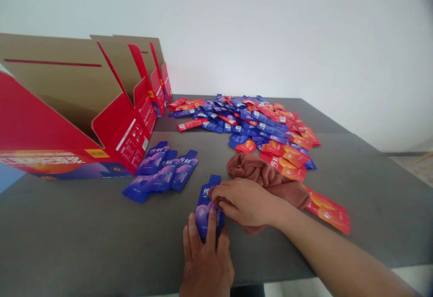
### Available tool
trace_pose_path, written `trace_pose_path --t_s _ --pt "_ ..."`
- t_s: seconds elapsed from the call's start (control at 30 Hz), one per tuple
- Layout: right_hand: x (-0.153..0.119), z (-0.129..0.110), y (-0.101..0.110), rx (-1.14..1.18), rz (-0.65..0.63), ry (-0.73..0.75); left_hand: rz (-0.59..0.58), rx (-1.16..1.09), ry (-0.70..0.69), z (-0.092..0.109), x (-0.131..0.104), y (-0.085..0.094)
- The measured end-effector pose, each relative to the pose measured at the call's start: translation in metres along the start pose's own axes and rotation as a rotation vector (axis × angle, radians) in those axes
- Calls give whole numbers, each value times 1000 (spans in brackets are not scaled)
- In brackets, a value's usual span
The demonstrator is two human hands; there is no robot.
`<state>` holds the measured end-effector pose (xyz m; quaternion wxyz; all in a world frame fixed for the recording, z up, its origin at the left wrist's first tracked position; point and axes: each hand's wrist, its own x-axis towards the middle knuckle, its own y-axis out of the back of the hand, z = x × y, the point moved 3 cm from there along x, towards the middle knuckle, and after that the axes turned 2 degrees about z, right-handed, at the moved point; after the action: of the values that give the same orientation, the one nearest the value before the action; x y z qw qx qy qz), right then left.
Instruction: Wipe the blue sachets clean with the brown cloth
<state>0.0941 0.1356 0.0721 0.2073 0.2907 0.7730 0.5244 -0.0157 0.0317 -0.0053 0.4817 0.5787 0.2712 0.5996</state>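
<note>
A blue-purple pouch [203, 213] lies flat on the table in front of me. My left hand [208, 258] rests on its lower end, fingers stretched out and apart. My right hand [245, 202] is closed on a brown cloth [267, 173]; a bunched part of it touches the pouch's upper right side. The rest of the cloth spreads behind and under my right hand. Left of this pouch, several more blue pouches [184, 170] lie overlapping beside a red box.
Open red cardboard boxes [115, 130] stand in a row on the left. A large heap of red and blue pouches [243, 116] covers the back middle of the grey table [84, 238]. One red pouch [328, 209] lies right of the cloth, partly behind my forearm.
</note>
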Motion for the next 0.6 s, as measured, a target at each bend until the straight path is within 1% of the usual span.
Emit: trace_pose_path --t_s 0.13,0.33,0.6 --pt "1 -1 0 -3 -20 3 2 5 4 1 0 0" --pt "2 -2 1 -11 -1 16 -11 12 2 2 1 2" --pt "1 -1 2 -12 -1 18 50 -17 9 1 0 -3"
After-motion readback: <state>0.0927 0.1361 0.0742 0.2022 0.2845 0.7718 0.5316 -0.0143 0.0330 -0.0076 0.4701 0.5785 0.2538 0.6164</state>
